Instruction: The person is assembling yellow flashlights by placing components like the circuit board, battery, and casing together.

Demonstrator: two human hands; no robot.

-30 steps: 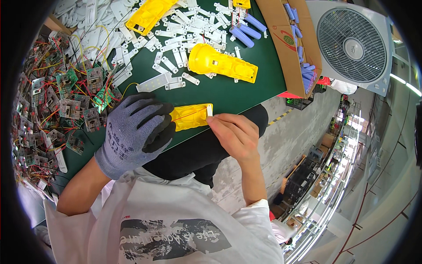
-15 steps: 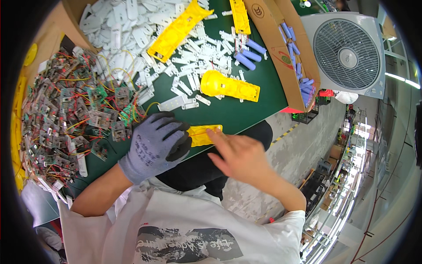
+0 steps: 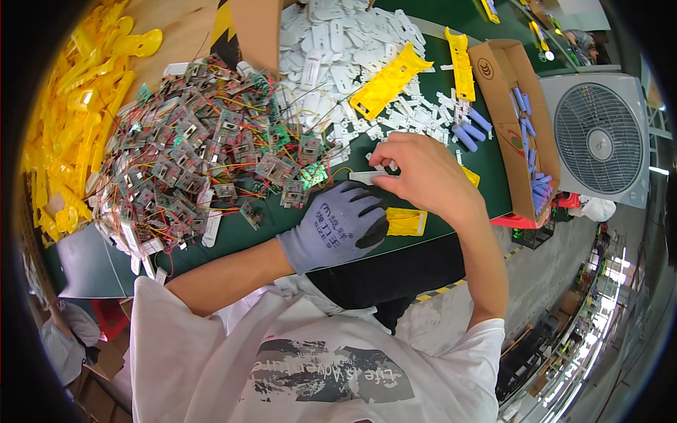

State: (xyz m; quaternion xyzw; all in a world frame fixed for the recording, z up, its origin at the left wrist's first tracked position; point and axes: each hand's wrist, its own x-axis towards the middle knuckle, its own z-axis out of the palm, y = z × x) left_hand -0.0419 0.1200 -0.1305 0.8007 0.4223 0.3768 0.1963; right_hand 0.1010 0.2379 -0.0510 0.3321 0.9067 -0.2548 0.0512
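My left hand (image 3: 340, 224), in a grey-blue glove with dark fingertips, is closed on one end of a yellow plastic half-shell (image 3: 406, 222) at the table's near edge. The shell's hollow side faces up, and its left end is hidden under the glove. Farther out, my bare right hand (image 3: 427, 169) bends its fingers and thumb around a small white plastic strip (image 3: 392, 169). Beside those fingertips lies a flat white plate (image 3: 364, 177). Another yellow shell (image 3: 470, 177) is mostly covered by my right hand and wrist.
Wired circuit boards (image 3: 201, 148) are heaped at left, with yellow plastic parts (image 3: 77, 127) beyond. White plastic pieces (image 3: 338, 42) pile up at the back. A cardboard box (image 3: 504, 84) holds purple cylindrical cells (image 3: 539, 185); a box fan (image 3: 598, 137) stands to its right.
My right hand has left the yellow half-shell and moved outward to the small white pieces. My left hand still holds the shell. The whole view has shifted, showing more of the left side.
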